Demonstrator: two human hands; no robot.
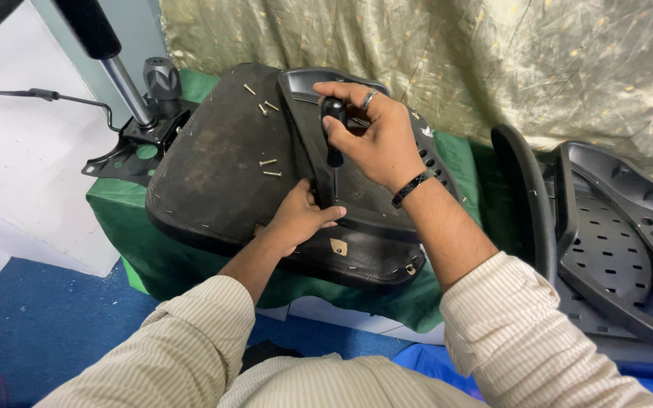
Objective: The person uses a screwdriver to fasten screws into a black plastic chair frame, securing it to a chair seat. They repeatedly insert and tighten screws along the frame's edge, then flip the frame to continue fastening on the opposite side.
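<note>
Nearest the camera, two arms in cream striped sleeves reached forward over a green cloth that covered the work surface. The left hand lay on the near edge of an upturned black seat base, its fingers curled loosely and pressed around the lower end of a screwdriver, steadying the tip against a black plastic bracket fixed across the seat's underside. Just above it, the right hand, with a ring on one finger and a dark band at the wrist, was closed tight around the screwdriver's black handle, holding the tool nearly upright. Several loose screws lay scattered on the seat's underside, left of the hands. To the right stood a perforated black plastic chair back. Farther off at upper left rested a metal chair mechanism with a gas cylinder, and a golden cloth hung behind
</note>
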